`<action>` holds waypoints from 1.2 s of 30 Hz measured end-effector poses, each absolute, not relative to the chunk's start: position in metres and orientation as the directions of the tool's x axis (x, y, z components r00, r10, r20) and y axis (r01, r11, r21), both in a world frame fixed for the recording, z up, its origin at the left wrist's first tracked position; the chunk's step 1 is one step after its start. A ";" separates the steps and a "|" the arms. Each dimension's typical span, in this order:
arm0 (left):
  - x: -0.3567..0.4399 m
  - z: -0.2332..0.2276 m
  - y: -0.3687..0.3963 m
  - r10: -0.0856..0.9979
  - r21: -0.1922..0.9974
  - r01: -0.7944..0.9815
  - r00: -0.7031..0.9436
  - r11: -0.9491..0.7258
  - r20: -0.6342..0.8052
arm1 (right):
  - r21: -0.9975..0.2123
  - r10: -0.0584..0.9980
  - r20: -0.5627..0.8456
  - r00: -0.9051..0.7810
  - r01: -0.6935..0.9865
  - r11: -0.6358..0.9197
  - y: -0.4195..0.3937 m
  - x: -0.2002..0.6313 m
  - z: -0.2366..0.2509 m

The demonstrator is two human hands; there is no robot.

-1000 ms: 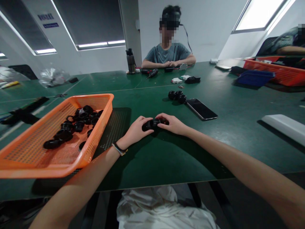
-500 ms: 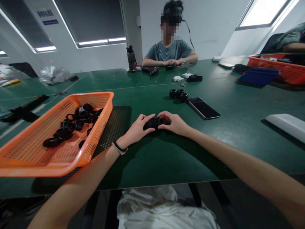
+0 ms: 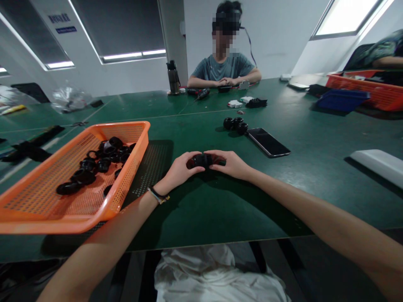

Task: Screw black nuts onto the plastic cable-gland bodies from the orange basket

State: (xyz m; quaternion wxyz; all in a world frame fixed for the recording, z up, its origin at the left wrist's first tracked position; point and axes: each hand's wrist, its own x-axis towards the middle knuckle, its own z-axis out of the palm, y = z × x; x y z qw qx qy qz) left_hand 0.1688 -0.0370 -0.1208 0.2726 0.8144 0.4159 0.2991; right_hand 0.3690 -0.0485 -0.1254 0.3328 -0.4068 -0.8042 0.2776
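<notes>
Both my hands on one small black part, low over the green table (image 3: 201, 209).
My left hand (image 3: 179, 171) and right hand (image 3: 231, 163) meet on the black part (image 3: 202, 160), fingers of each clamped on its ends. The orange basket (image 3: 47, 214) of black rings (image 3: 94, 165) sits to my left; a phone (image 3: 267, 142) lies beyond.

Matt black plastic part (image 3: 202, 160); perforated orange plastic basket (image 3: 132, 167); glossy phone (image 3: 268, 142)
</notes>
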 end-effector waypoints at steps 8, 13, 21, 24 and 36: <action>0.166 -0.132 -0.030 0.866 0.831 0.387 0.458 -0.399 0.203 | -0.713 0.886 0.285 -0.365 0.536 0.451 -0.054 0.362 -0.123; 0.163 -0.134 -0.029 0.865 0.860 0.339 0.460 -0.382 0.203 | -0.689 0.893 0.319 -0.318 0.569 0.449 -0.054 0.359 -0.124; 0.165 -0.133 -0.029 0.867 0.857 0.341 0.452 -0.387 0.211 | -0.696 0.903 0.301 -0.308 0.576 0.429 -0.053 0.359 -0.124; 0.165 -0.133 -0.030 0.863 0.857 0.330 0.453 -0.395 0.223 | -0.698 0.908 0.290 -0.302 0.583 0.416 -0.054 0.358 -0.124; 0.165 -0.133 -0.030 0.863 0.843 0.344 0.444 -0.414 0.242 | -0.638 0.887 0.295 -0.355 0.618 0.459 -0.053 0.362 -0.122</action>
